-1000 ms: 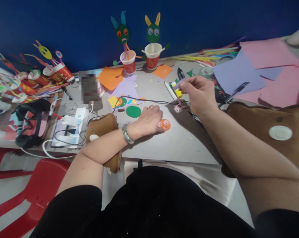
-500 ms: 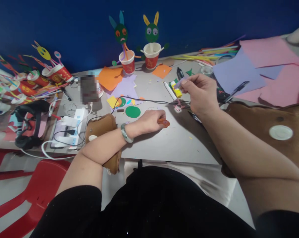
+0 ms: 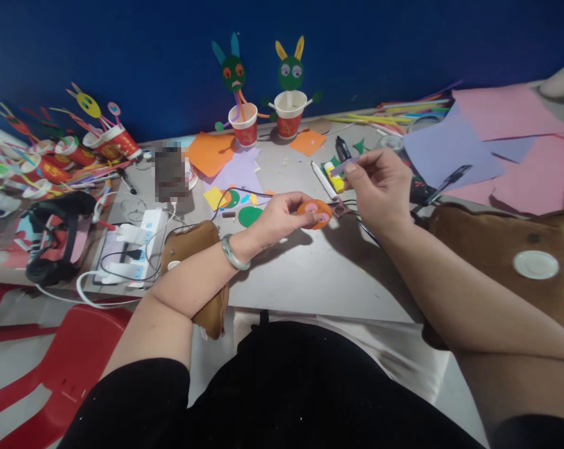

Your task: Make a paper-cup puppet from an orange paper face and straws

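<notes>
Between the thumb and fingers of my left hand (image 3: 282, 219) is an orange paper disc (image 3: 317, 222), tilted so that its face with two pink round pieces shows. My right hand (image 3: 381, 187) is raised to the right of it, pinching a small purple paper strip (image 3: 341, 167). Just behind that strip lie a yellow glue stick (image 3: 334, 177), a white marker (image 3: 323, 181) and a black marker (image 3: 343, 148). Pink-handled scissors (image 3: 341, 207) rest on the table, partly hidden by my right hand. A green paper oval (image 3: 250, 217) lies beyond my left forearm.
Two red paper cups (image 3: 245, 130) with green paper-headed figures stand against the blue wall. Purple sheets (image 3: 450, 149) and pink sheets lie at the right, above a brown cushion (image 3: 487, 262). At left are a power strip (image 3: 151, 240), a black headset (image 3: 71, 234) and more decorated cups.
My left hand has lifted the orange disc and turned its pink-pieced face into view. My right hand still pinches the purple strip, slightly lower in the picture.
</notes>
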Demonstrator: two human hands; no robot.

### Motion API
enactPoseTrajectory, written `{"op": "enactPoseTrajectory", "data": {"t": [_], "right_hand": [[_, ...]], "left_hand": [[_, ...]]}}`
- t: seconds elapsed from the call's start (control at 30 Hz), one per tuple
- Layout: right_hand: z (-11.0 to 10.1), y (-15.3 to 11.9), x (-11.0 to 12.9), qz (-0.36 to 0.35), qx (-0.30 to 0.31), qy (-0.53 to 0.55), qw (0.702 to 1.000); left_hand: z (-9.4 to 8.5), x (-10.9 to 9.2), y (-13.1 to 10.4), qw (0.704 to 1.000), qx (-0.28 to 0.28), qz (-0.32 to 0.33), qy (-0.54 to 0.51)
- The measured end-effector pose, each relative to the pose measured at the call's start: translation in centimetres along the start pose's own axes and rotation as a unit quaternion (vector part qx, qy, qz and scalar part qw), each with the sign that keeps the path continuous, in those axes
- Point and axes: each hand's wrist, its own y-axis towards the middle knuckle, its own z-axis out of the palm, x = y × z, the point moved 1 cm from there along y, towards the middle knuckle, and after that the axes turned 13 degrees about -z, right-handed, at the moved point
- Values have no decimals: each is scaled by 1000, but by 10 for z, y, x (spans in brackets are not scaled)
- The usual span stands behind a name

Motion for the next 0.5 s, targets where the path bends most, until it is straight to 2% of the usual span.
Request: {"op": "enactPoseTrajectory", "data": {"t": [0.1, 0.17, 0.33, 0.5], "right_hand": [[3, -5, 10, -26, 20, -5, 999], [4, -7, 18, -19, 28, 1, 999], [2, -8, 34, 33, 65, 6, 997], [-3, -3, 35, 115, 100, 46, 987]], "left_hand": [[2, -2, -4, 1000, -6, -5, -8], [4, -4, -8, 1000, -6, -11, 3], [7, -8, -15, 999, -7, -36, -1], [7, -12, -18, 999, -24, -35, 13]]}}
